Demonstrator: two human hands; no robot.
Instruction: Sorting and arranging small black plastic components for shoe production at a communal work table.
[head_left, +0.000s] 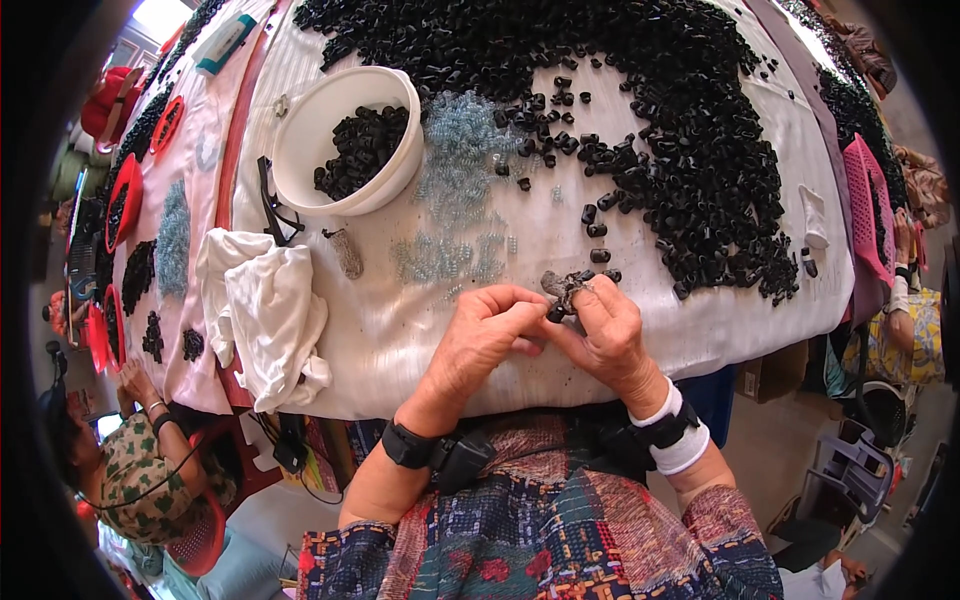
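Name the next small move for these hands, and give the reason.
Probably the left hand should ease its fingertips in against the dark piece while the right hand steadies it: both hands' fingertips meet close around it, though the fingers partly hide the exact grip.

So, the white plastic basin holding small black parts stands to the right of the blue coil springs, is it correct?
In the head view, the white plastic basin holding small black parts stands left, not right, of the blue coil springs.
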